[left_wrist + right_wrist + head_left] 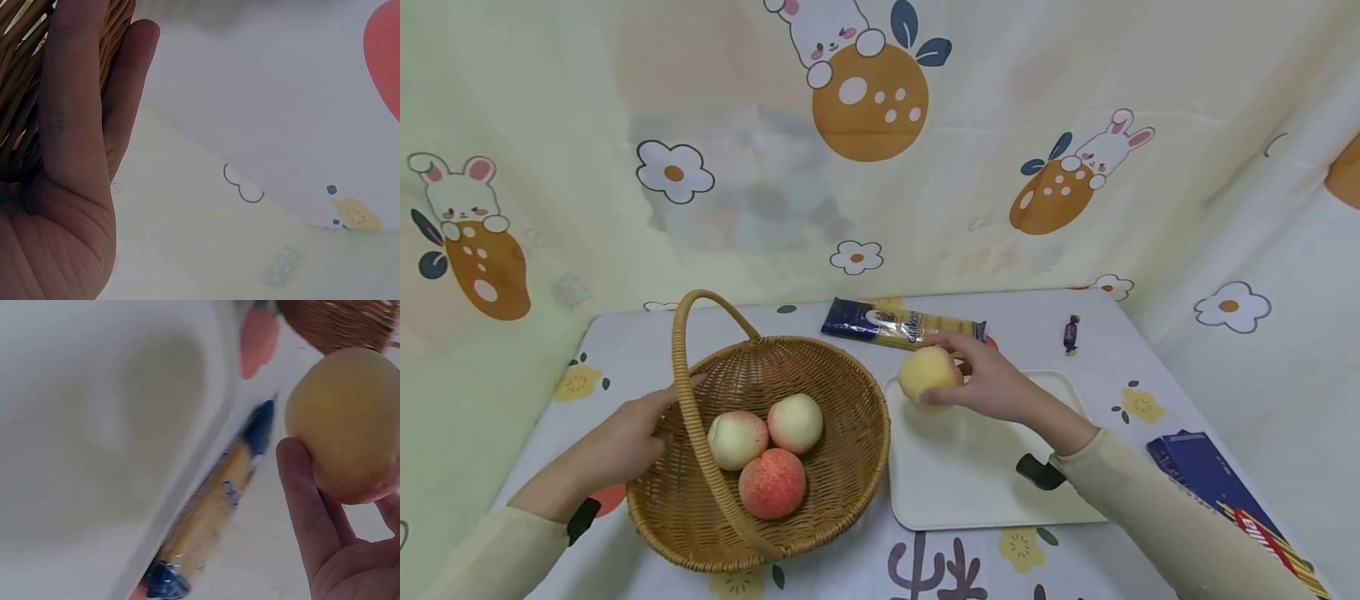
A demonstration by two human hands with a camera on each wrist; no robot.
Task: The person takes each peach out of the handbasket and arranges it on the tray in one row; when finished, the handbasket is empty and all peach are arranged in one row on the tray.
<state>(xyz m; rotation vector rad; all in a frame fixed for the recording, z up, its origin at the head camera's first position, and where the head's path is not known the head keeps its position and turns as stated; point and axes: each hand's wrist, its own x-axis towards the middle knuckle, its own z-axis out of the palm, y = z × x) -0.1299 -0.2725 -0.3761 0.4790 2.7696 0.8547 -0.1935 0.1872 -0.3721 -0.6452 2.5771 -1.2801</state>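
Pale yellow peach (928, 375), one: pinched between thumb and fingers of the right hand (977, 379), over the far-left corner of the tray and seemingly clear of its surface. Nearly round, with no marked long axis. The fingers reach to it from the right; the basket's right rim lies just beyond, to the left and nearer the person. The right hand is the nearer to the fruit.

Wicker basket (883, 417), one, arched handle: gripped at its left rim by the left hand (628, 442), fingers against the weave. Within: two pale peaches (766, 432) and one red peach (772, 483), grouped.

White tray (985, 467), one: just beside the basket's right rim.

Blue-and-yellow packet (876, 323), one: beyond the tray's far-left corner, near the table's (1022, 329) far edge.

Purple-wrapped sweet (1071, 333), one: towards the table's far-right corner.

Blue box (1210, 475), one: along the table's right edge.
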